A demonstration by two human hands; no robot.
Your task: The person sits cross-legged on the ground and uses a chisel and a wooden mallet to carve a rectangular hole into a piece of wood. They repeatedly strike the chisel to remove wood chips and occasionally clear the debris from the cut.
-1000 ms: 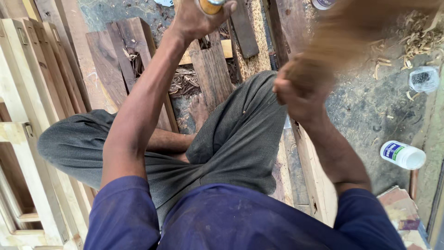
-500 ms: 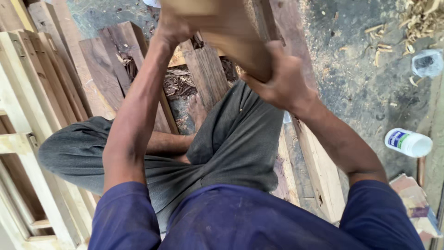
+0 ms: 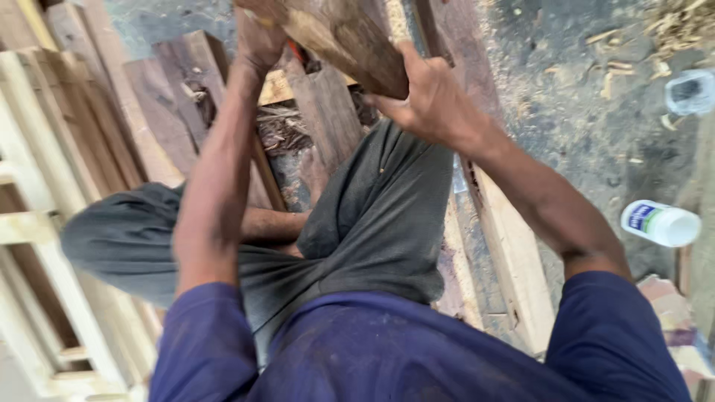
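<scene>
Firmly around wood block (image 3: pixel 350 45): both hands' grip.

Both hands grip 1 brown wooden piece (image 3: pixel 346 41) raised near the top edge: the right hand (image 3: pixel 432 100) wraps its lower end, the left hand (image 3: pixel 261 41) clasps its far side. Below lie dark planks (image 3: pixel 186 82) and pale frames (image 3: pixel 37 223); a white bottle (image 3: pixel 661 223) (on its side) rests on the sawdust-strewn floor (image 3: pixel 581 112).

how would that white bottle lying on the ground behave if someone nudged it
The white bottle lies on its side and looks round, so it would probably roll. It seems to be plastic, likely light. The gritty ground with wood chips may stop it quickly.
</scene>
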